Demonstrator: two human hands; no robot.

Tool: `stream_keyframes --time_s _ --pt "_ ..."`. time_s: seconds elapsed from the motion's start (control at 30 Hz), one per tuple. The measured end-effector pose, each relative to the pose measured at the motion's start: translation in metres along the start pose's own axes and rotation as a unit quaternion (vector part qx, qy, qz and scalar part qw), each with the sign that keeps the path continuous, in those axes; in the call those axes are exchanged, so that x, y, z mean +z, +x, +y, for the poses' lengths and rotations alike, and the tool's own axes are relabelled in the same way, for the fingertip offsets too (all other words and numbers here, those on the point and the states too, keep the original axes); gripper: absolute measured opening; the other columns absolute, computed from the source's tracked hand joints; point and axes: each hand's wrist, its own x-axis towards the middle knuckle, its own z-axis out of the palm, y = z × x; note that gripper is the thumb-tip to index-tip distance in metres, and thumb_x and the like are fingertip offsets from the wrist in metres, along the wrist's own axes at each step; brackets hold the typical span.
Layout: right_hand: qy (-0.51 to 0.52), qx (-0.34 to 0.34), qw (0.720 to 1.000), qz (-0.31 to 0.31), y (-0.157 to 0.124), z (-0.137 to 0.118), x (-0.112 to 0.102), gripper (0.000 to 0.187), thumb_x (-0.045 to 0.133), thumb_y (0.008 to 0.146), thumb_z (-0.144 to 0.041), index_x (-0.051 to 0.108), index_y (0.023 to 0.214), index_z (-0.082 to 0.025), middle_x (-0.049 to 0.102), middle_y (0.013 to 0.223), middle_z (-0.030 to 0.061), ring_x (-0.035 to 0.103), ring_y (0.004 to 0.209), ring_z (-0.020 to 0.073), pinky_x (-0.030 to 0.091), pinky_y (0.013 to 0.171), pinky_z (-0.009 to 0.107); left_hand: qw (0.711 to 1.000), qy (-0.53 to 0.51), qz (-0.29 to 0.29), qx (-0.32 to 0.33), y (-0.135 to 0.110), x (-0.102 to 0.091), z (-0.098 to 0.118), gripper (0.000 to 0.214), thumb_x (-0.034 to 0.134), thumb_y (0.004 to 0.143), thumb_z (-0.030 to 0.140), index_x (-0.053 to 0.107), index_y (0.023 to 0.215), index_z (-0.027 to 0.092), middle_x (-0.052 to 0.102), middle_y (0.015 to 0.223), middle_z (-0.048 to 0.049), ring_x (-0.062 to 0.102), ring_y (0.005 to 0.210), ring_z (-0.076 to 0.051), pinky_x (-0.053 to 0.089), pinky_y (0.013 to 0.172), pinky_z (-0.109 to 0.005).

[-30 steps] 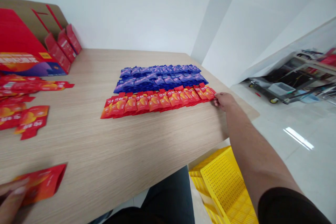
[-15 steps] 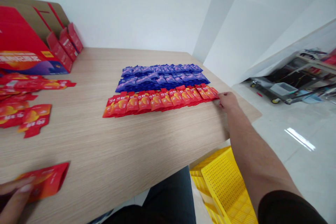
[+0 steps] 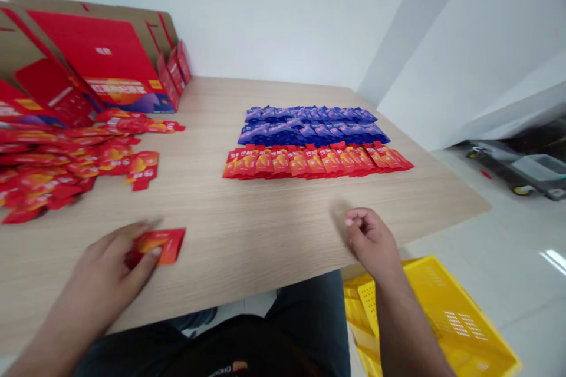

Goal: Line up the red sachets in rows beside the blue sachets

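My left hand lies on a red sachet near the table's front edge, fingers pressed down on it. My right hand hovers over the table's front right part, fingers loosely curled with nothing seen in them. Farther back, a row of red sachets lies in front of rows of blue sachets. A loose heap of red sachets covers the left side.
Red cardboard display boxes stand at the back left against the white wall. A yellow perforated crate sits on the floor to the right of my legs. A cart stands on the floor at the far right.
My right hand has drawn back from the right end of the red row toward the front edge. My left hand has moved right with its sachet. The view has swung left.
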Motion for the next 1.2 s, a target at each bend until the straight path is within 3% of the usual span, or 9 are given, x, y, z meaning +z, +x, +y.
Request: stream_keyframes --time_s 0.13,0.33,0.43,0.57,0.63,0.77,0.87,1.0,1.2 --pt "-0.065 -0.082 0.993 -0.054 -0.022 -0.016 0.028 0.029 0.064 0.092 -0.054 0.068 0.102 -0.027 0.057 0.067 -0.0015 0.055 0.059 0.0198 0.046 0.056 0.033 0.998 -0.029 -0.038 0.037 -0.003 -0.003 0.016 0.047 0.056 0.1 0.047 0.066 0.136 0.019 0.074 0.136 -0.016 0.067 0.13 -0.036 0.051 0.114 -0.058" --pt "-0.114 -0.228 0.944 -0.208 -0.042 -0.058 0.087 0.024 0.061 0.095 -0.035 0.073 0.113 -0.024 0.071 0.092 0.0064 0.068 0.083 0.0242 0.057 0.08 0.04 0.99 -0.091 -0.06 0.094 -0.009 -0.002 0.024 0.052 0.072 0.095 0.05 0.066 0.139 0.023 0.073 0.134 -0.0134 0.065 0.126 -0.035 0.051 0.111 -0.055" --pt "-0.134 -0.259 0.912 -0.288 -0.051 -0.079 0.121 0.031 0.062 0.096 -0.028 0.071 0.125 -0.022 0.073 0.111 0.0106 0.07 0.099 0.0259 0.058 0.092 0.043 0.987 -0.107 -0.064 0.102 -0.012 -0.002 0.026 0.05 0.077 0.092 0.043 0.068 0.139 0.025 0.072 0.125 -0.0121 0.064 0.12 -0.034 0.053 0.106 -0.054" --pt "-0.176 -0.277 0.885 -0.329 -0.057 -0.109 0.167 0.043 0.064 0.099 -0.025 0.065 0.141 -0.017 0.069 0.134 0.0158 0.065 0.123 0.0284 0.052 0.108 0.044 0.983 -0.131 -0.065 0.107 -0.014 -0.003 0.028 0.049 0.079 0.091 0.039 0.067 0.138 0.025 0.069 0.12 -0.0114 0.064 0.116 -0.033 0.056 0.101 -0.052" --pt "-0.201 -0.275 0.875 -0.343 -0.056 -0.123 0.188 0.039 0.061 0.101 -0.026 0.066 0.139 -0.016 0.07 0.132 0.016 0.066 0.122 0.0281 0.052 0.106 0.042 0.981 -0.142 -0.067 0.117 -0.015 -0.005 0.029 0.048 0.079 0.092 0.04 0.067 0.136 0.025 0.069 0.119 -0.0111 0.065 0.115 -0.032 0.057 0.1 -0.051" --pt "-0.26 -0.274 0.842 -0.384 -0.051 -0.139 0.211 0.023 0.05 0.107 -0.023 0.072 0.111 -0.018 0.076 0.11 0.0127 0.069 0.101 0.0249 0.051 0.09 0.036 0.978 -0.143 -0.065 0.14 -0.02 -0.01 0.033 0.045 0.077 0.094 0.044 0.069 0.133 0.024 0.07 0.12 -0.0118 0.065 0.115 -0.033 0.058 0.1 -0.052" --pt "-0.256 -0.27 0.845 -0.385 -0.046 -0.14 0.208 0.019 0.052 0.106 -0.021 0.07 0.1 -0.019 0.076 0.104 0.011 0.069 0.096 0.0232 0.049 0.085 0.034 0.982 -0.133 -0.015 0.136 -0.024 -0.011 0.032 0.052 0.076 0.094 0.049 0.066 0.137 0.022 0.07 0.124 -0.0141 0.065 0.119 -0.035 0.057 0.104 -0.055" --pt "-0.186 -0.227 0.896 -0.334 -0.035 -0.124 0.179 0.014 0.055 0.102 -0.02 0.068 0.095 -0.022 0.075 0.097 0.0071 0.067 0.091 0.0216 0.048 0.084 0.033 0.987 -0.119 0.071 0.077 -0.023 -0.011 0.028 0.054 0.068 0.098 0.05 0.058 0.143 0.021 0.069 0.133 -0.0158 0.064 0.126 -0.037 0.055 0.108 -0.059" --pt "-0.051 -0.083 0.976 -0.195 -0.008 -0.077 0.09 0.02 0.056 0.099 -0.043 0.065 0.093 -0.026 0.064 0.068 -0.0025 0.06 0.063 0.018 0.047 0.061 0.029 0.991 -0.119 0.016 -0.051 -0.023 -0.012 0.015 0.05 0.063 0.097 0.05 0.056 0.139 0.023 0.066 0.132 -0.013 0.07 0.111 -0.033 0.066 0.073 -0.042"
